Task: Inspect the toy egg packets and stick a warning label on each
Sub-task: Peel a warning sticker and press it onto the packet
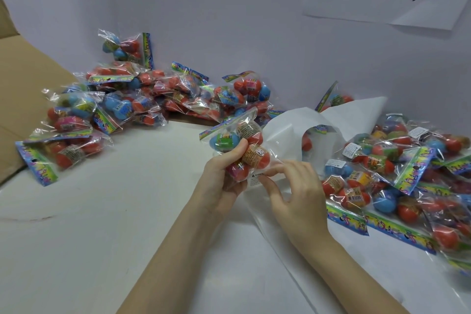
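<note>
We are looking forward and down from head height, close over the white table (107,211), facing the wall (229,7).

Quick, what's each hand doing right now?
Left hand: grips the egg packet.
Right hand: pinches the warning label against the packet.

I see bare surface (127,211) open at front-left, hemmed by a packet heap (142,94) behind and another packet pile (397,181) right.
</note>
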The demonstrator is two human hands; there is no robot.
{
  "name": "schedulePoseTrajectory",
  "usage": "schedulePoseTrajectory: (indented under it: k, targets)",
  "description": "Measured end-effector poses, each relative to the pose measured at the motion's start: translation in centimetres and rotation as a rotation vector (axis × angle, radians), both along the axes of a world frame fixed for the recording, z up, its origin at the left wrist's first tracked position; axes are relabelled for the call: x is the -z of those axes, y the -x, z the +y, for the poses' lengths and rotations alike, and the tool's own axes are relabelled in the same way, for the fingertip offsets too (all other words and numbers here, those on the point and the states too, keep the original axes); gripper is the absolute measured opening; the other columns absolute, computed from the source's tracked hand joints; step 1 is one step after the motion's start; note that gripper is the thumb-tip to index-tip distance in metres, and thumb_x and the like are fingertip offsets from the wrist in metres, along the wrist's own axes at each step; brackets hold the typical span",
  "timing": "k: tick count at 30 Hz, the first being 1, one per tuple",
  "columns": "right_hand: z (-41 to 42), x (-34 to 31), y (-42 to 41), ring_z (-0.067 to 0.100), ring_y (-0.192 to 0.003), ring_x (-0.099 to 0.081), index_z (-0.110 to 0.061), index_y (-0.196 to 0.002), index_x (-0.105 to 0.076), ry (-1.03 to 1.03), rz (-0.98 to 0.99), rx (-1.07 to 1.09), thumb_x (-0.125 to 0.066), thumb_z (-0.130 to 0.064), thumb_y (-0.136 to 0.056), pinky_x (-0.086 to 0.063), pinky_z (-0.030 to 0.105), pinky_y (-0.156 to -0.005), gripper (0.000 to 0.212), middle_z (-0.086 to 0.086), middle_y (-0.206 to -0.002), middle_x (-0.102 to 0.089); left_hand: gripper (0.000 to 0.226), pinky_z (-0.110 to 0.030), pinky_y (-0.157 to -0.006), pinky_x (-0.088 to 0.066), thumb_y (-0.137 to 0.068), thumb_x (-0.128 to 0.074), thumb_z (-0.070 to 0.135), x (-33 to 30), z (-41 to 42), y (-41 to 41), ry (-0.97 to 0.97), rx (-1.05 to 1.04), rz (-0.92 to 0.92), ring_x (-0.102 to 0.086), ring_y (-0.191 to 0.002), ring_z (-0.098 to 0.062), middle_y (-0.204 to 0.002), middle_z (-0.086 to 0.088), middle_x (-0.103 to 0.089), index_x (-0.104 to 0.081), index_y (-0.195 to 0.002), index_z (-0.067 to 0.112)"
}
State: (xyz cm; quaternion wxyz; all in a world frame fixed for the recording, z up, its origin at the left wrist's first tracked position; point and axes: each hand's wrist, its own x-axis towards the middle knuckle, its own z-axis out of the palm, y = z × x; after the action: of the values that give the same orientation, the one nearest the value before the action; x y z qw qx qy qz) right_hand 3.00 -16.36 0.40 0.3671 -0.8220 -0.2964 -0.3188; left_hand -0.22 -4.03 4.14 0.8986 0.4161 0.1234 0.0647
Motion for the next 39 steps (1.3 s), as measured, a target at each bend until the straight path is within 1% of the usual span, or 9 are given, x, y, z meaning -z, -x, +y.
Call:
schedulePoseTrajectory:
  k: [4,8,13,17,21,23,25,32,39]
  targets:
    - [0.2,0.0,0.1,0.021,-0.088,-0.050,-0.006,-0.075,-0.062,0.119,-0.062,0.006,-0.066,-0.010,-0.075,-0.036,0.028,-0.077,0.005,0.010,-0.090,-0.063,0.016,-0.013,-0.054,-0.049,-0.075,-0.063,0.021,0.2,-0.3,-0.2,0.006,-0.068,0.013,-0.065,-0.058,-0.004,-0.067,0.002,-0.070,-0.075,-0.066,0.015]
    - [-0.4,-0.5,0.6,0.017,-0.082,-0.046,-0.008,-0.069,-0.059,0.211,-0.213,-0.096,-0.052,-0.018,-0.077,-0.031,0.029,-0.072,0.014,0.005,-0.082,-0.062,0.010,-0.016,-0.061,-0.050,-0.084,-0.063,0.020,0.7,0.5,-0.8,-0.036,-0.280,0.089,-0.060,-0.069,-0.006,-0.080,0.000,-0.068,-0.066,-0.089,0.013]
    - [-1.5,-1.8,0.5,0.012,-0.082,-0.050,-0.009,-0.071,-0.050,-0.140,-0.049,-0.197,-0.054,-0.024,-0.076,-0.041,0.034,-0.072,0.016,0.001,-0.082,-0.058,0.015,-0.006,-0.051,-0.043,-0.084,-0.064,0.022,0.0,1.4,-0.5,-0.250,-0.540,0.029,-0.055,-0.051,0.005,-0.074,0.005,-0.064,-0.063,-0.094,0.010]
    - [-2.5,-3.2,-0.1,0.013,-0.079,-0.054,-0.015,-0.076,-0.048,-0.441,0.161,-0.276,-0.052,-0.027,-0.077,-0.046,0.037,-0.073,0.012,-0.002,-0.080,-0.057,0.021,-0.013,-0.046,-0.046,-0.068,-0.065,0.043,-1.4,1.6,0.9,-0.225,-0.306,-0.041,-0.059,-0.052,-0.002,-0.062,0.008,-0.065,-0.069,-0.074,0.024]
    - [-3.1,-4.1,-0.1,0.009,-0.074,-0.051,-0.029,-0.073,-0.049,-0.607,0.247,-0.399,-0.053,-0.027,-0.074,-0.042,0.022,-0.070,0.004,-0.014,-0.075,-0.056,0.020,-0.017,-0.044,-0.048,-0.058,-0.065,0.034,-1.9,0.8,1.3,-0.242,-0.091,-0.068,-0.059,-0.050,-0.006,-0.059,0.002,-0.064,-0.071,-0.067,0.018]
    - [-3.4,-4.6,-0.1,0.006,-0.077,-0.050,-0.024,-0.072,-0.047,-0.576,0.246,-0.406,-0.051,-0.027,-0.073,-0.041,0.018,-0.072,0.005,-0.014,-0.076,-0.055,0.028,-0.016,-0.042,-0.045,-0.057,-0.064,0.029,-1.9,0.4,1.1,-0.299,-0.074,-0.049,-0.057,-0.047,-0.006,-0.059,0.000,-0.064,-0.065,-0.078,0.011]
    - [-3.5,-5.0,0.0,0.010,-0.082,-0.048,-0.026,-0.071,-0.044,-0.494,0.262,-0.362,-0.050,-0.031,-0.071,-0.038,0.025,-0.072,0.008,-0.010,-0.080,-0.053,0.031,-0.017,-0.041,-0.044,-0.057,-0.066,0.026,-1.7,0.2,0.9,-0.356,-0.060,-0.065,-0.056,-0.047,-0.007,-0.060,-0.001,-0.065,-0.064,-0.082,0.008]
    - [-2.7,-5.4,0.8,0.022,-0.088,-0.045,-0.015,-0.072,-0.046,-0.165,0.188,-0.163,-0.047,-0.040,-0.071,-0.036,0.040,-0.079,0.025,-0.007,-0.084,-0.050,0.027,-0.018,-0.043,-0.046,-0.053,-0.079,0.016,-0.9,-0.4,0.7,-0.385,-0.074,-0.114,-0.056,-0.048,-0.010,-0.062,-0.004,-0.066,-0.069,-0.077,0.008]
    - [-2.4,-5.2,1.1,0.012,-0.091,-0.040,-0.021,-0.074,-0.043,-0.070,0.133,-0.058,-0.045,-0.043,-0.071,-0.027,0.032,-0.077,0.022,-0.017,-0.085,-0.044,0.038,-0.017,-0.044,-0.045,-0.053,-0.072,0.025,-0.9,-0.8,0.9,-0.407,-0.049,-0.116,-0.057,-0.048,-0.007,-0.060,0.001,-0.066,-0.067,-0.085,0.006]
